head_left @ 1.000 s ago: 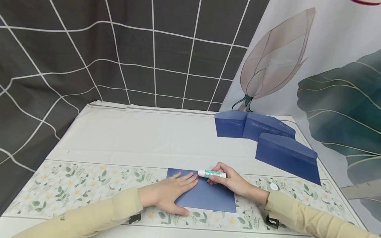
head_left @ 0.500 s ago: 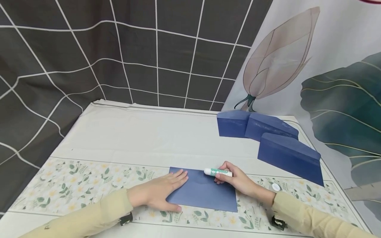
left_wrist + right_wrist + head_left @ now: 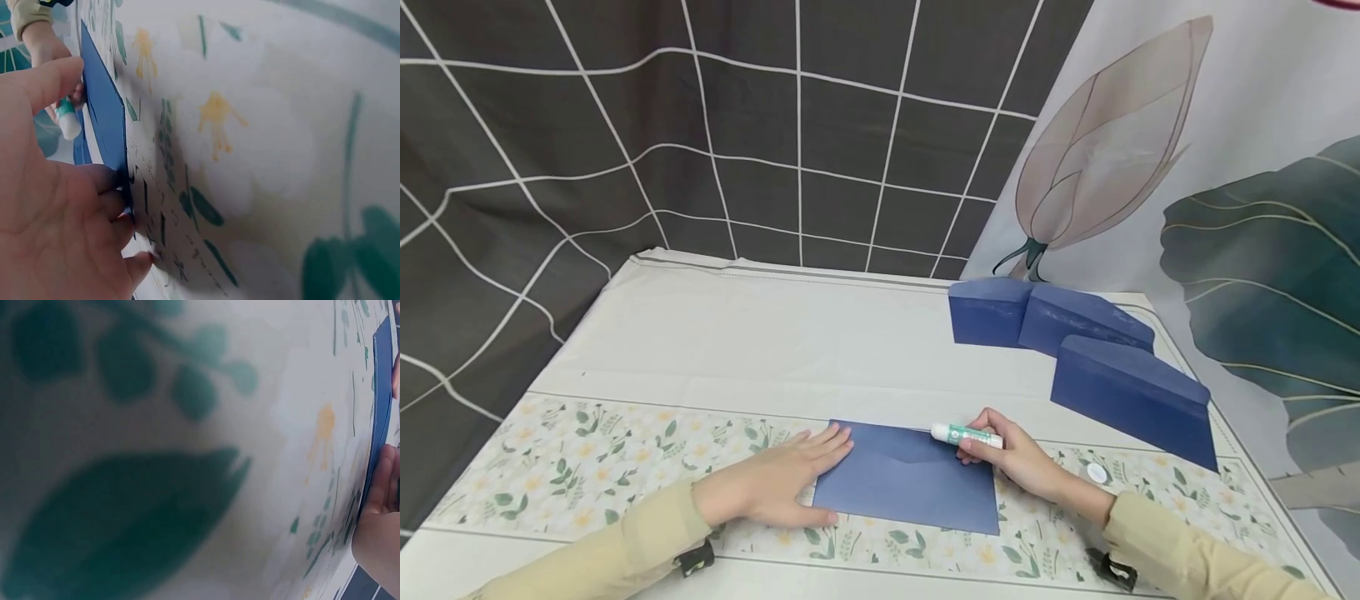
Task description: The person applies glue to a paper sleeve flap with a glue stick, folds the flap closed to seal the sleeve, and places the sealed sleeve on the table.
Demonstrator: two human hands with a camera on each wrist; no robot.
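A blue envelope lies flat on the floral strip before me, its flap line visible near the upper edge. My left hand rests at its left end, fingers spread and fairly straight, the fingertips on the paper. In the left wrist view the fingers of that hand reach the edge of the envelope. My right hand pinches a white and green glue stick, which lies nearly level above the envelope's upper right part. Whether its tip touches the paper cannot be told. The right wrist view shows only part of the right hand.
Three more blue envelopes, one at the back, one beside it and one nearer, lie at the table's right side. A small round white piece sits right of my right hand. A dark gridded curtain hangs behind the table.
My left hand has slid left, from the envelope's middle to its left end. The glue stick in my right hand has moved right along the upper edge. The view has shifted slightly.
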